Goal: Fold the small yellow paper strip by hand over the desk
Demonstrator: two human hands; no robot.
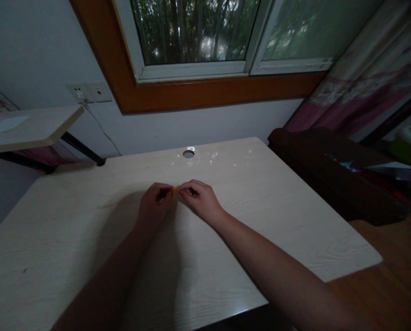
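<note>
A small, thin yellow strand (174,189), like a bit of cord or a rubber band, shows between my two hands over the middle of the desk. My left hand (152,202) pinches it from the left with thumb and forefinger. From the right, the fingertips of my right hand (202,198) close on it too. The fingertips of both hands are almost touching. Most of the strand is hidden by the fingers, and its exact kind is too small to make out.
The pale wood-grain desk (260,239) has a round cable hole (188,154) near its back edge. A raised shelf (33,128) on black posts stands at the left. Behind are a window and a wall socket (88,93); dark furniture (329,179) borders the right.
</note>
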